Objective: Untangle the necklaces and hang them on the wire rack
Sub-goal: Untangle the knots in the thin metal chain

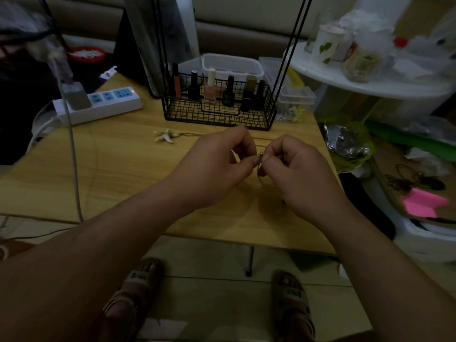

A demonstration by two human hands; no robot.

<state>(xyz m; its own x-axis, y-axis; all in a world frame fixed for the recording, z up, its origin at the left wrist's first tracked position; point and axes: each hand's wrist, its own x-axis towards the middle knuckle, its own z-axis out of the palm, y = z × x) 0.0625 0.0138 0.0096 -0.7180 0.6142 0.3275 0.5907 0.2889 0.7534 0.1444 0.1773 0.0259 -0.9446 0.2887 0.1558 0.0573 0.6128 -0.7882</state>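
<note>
Far left of the table: I see a long white plastic power strip point(98, 104) with blue sockets. It lies on the light wooden table point(111, 174), and a grey plug point(77, 97) sits in it.
Left of the middle: a small white starfish charm point(165, 136) lies flat on the table. A thin dark chain point(192, 134) runs from it to the right, toward the hands. I cannot tell if it joins the piece they hold.
Back middle: a black wire rack point(217, 114) shaped like a basket stands on the table. Small nail polish bottles point(210, 92) stand up inside it. Thin black rods go up from both its ends.
Left hand point(222, 166): its fingers are curled. The thumb and first finger pinch the necklace.
Between the hands: a tiny shiny silver bit point(260, 156) of necklace is held just above the table, in front of the rack. A thin loop hangs under it.
Right hand point(298, 169): it is curled too. Its thumb and first finger pinch the same silver bit, touching the left fingertips.
Right side: a white round shelf point(370, 88) holds jars and bags. Lower down lies a bright pink paper point(419, 203).
</note>
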